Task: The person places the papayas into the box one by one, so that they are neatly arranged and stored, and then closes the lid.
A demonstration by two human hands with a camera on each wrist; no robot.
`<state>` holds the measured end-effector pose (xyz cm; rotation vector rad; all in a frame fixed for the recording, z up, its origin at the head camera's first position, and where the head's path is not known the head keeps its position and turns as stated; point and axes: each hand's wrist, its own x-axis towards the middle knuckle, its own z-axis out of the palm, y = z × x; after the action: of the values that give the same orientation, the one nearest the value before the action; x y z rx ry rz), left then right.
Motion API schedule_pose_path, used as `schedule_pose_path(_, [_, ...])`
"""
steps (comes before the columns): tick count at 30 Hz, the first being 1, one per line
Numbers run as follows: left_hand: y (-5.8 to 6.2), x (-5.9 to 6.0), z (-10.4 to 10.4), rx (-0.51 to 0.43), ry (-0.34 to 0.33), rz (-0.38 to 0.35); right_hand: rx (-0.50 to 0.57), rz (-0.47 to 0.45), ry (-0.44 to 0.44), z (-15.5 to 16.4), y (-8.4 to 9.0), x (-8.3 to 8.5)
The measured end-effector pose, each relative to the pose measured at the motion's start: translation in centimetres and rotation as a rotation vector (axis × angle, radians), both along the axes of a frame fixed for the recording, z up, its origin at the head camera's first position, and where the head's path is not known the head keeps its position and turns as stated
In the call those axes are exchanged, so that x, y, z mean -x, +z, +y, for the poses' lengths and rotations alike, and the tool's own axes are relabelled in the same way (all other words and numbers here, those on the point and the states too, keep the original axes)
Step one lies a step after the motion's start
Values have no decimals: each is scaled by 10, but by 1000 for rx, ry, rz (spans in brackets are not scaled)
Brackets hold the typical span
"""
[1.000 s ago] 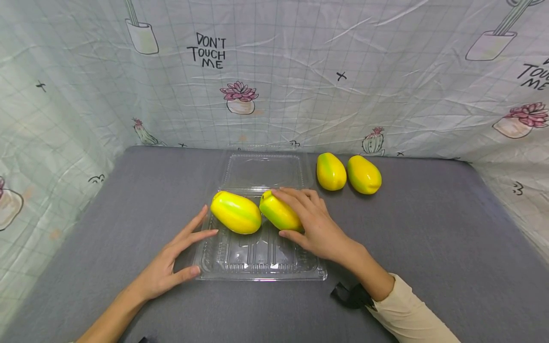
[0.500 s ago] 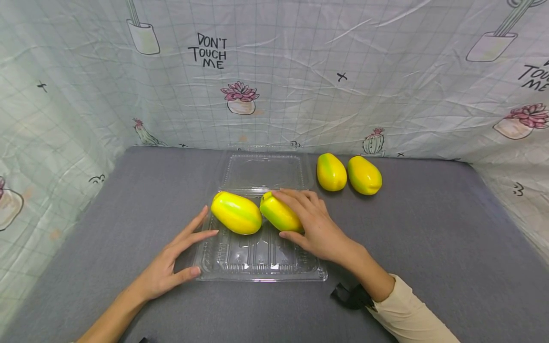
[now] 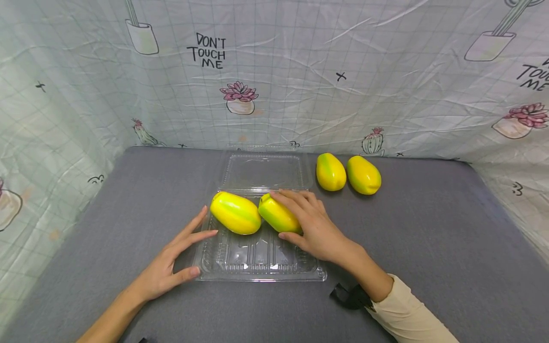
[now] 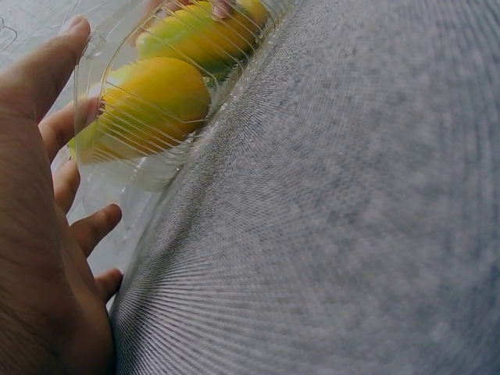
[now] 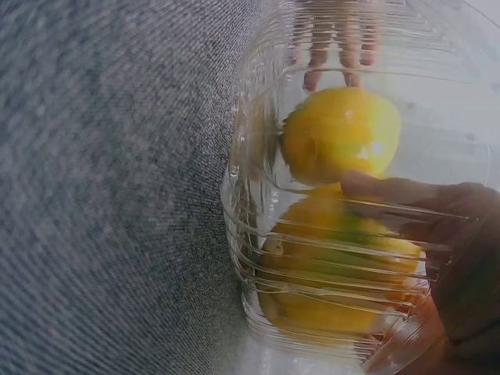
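We see right hand [image 3: 315, 226], fingers curled over right papaya [image 3: 278, 215] in clear clamshell tray [image 3: 257, 267] on grey counter [image 3: 429, 238]. Left hand [image 3: 171, 259], fingers spread, steadies tray edge. Fruit looks smooth, maybe slippery; flimsy tray. Grip fruit mid-body, we reckon.

You are looking at a small staged recording booth, not a lived-in room. A creased printed sheet [image 3: 300, 81] hangs as a backdrop behind the desk [image 3: 429, 228] and wraps round both its sides, shutting off whatever lies beyond. The sheet carries a grid pattern, potted cactus and succulent drawings, and the words "DON'T TOUCH ME". The desk in front of the sheet is covered edge to edge in plain grey cloth, with no furniture or household clutter around it.
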<state>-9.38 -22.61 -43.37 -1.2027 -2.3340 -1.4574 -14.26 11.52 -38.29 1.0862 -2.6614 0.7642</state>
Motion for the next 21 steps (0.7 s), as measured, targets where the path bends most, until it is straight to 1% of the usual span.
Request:
schedule_pose_path(9, [0, 0, 0, -2, -1, 10, -14, -3, -11, -1, 1, -1])
schedule_pose_path(21, [-1, 2, -1, 2, 4, 7, -26, -6, -2, 0, 2, 0])
